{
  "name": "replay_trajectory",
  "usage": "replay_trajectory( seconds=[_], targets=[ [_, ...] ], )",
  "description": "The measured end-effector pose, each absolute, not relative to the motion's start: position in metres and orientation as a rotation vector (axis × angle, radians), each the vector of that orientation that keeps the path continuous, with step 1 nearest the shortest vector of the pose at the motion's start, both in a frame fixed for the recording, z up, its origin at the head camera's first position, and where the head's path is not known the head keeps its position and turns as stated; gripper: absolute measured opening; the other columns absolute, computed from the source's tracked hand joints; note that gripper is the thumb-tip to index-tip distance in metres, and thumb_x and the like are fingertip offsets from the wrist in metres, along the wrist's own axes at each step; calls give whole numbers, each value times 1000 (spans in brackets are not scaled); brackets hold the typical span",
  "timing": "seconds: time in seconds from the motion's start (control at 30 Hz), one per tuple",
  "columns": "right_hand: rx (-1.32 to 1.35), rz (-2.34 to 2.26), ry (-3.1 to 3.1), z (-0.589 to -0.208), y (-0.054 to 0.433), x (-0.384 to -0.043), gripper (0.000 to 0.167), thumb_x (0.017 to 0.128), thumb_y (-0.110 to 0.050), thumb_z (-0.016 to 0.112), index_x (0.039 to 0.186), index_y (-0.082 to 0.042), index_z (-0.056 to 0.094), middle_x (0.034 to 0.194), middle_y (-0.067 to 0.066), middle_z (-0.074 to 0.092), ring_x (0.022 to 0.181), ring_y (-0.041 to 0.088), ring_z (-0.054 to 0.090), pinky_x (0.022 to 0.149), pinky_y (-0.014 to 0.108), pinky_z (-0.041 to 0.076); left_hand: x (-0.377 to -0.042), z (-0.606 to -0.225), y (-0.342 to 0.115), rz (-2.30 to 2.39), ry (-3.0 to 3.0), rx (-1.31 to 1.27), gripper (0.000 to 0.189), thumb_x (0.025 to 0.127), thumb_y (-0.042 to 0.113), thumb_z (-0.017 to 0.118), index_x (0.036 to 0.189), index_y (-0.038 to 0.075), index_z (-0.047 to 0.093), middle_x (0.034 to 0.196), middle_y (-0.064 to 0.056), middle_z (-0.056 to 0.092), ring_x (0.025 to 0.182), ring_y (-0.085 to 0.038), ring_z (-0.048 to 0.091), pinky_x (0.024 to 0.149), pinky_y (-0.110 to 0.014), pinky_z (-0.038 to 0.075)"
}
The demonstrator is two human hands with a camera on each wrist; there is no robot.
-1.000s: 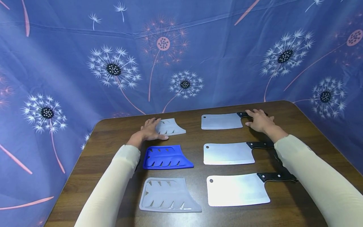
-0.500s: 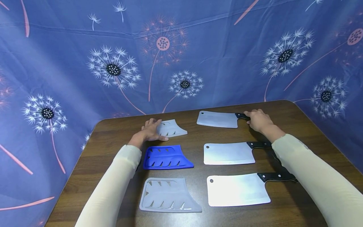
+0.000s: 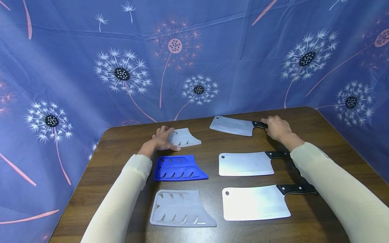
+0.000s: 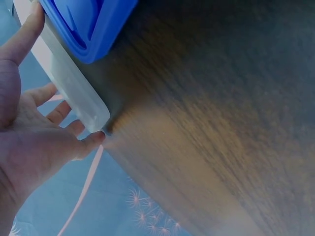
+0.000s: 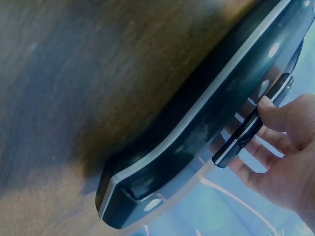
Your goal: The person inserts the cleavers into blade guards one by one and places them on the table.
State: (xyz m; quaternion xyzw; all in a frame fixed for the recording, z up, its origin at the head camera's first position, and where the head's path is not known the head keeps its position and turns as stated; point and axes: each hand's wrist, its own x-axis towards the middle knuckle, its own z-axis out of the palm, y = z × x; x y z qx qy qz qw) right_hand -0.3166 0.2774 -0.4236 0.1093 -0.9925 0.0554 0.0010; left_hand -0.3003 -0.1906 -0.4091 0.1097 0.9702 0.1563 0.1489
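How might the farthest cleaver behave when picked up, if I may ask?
The farthest cleaver will probably stay stiff, its blade looking like flat metal. It may feel front-heavy, since the broad blade extends beyond the right hand gripping its black handle.

The head camera looks forward and down from above the near side of the brown wood-grain worktop (image 3: 97,165), wide enough to take in the left hand (image 3: 162,139), the right hand (image 3: 278,128) and the blue dandelion-printed cloth (image 3: 240,64) behind. The left wrist camera sits close, its picture tilted, facing past a blue plastic cover (image 3: 180,168) to the left hand; the head view shares both. The right wrist camera, also tilted, looks past a black riveted cleaver handle (image 5: 206,125), very near the lens, to the right hand, likewise shared.
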Motion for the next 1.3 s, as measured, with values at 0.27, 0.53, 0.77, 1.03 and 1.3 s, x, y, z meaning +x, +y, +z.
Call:
replay_trajectory(
  seconds=[0.27,0.53,0.77,1.03,1.3],
  targets=[
    [342,172,-3118,-423,275,-316,53,85,4,62,137,3,49,131,29,49,114,47,46,89,63,41,-303,-407,-192,421,2791,342,102,69,51,82,149,12,32,147,-21,25,134,-40,23,103,-66,22],
    [313,229,-3108,-425,279,-314,54,85,8,61,137,2,49,136,32,42,122,53,36,92,67,35,-305,-407,-191,367,2823,302,103,65,54,83,146,9,37,148,-24,23,136,-42,22,100,-70,22],
    [324,281,-3015,-426,281,-314,59,80,13,63,136,0,49,131,32,44,118,50,39,91,66,37,-302,-407,-191,402,2870,323,106,62,52,86,148,16,36,146,-23,25,133,-40,24,99,-70,24],
    [362,286,-2887,-419,273,-310,62,77,13,67,135,-2,51,130,30,45,119,47,38,91,65,37,-300,-406,-192,429,2969,367,105,60,50,87,146,16,39,137,-21,32,127,-37,28,95,-67,28],
    [356,262,-2751,-414,265,-307,60,75,15,63,132,0,53,117,27,51,107,44,42,86,62,39,-298,-402,-190,494,3071,448,106,58,49,88,146,17,39,128,-16,36,119,-33,31,88,-62,30]
  ],
)
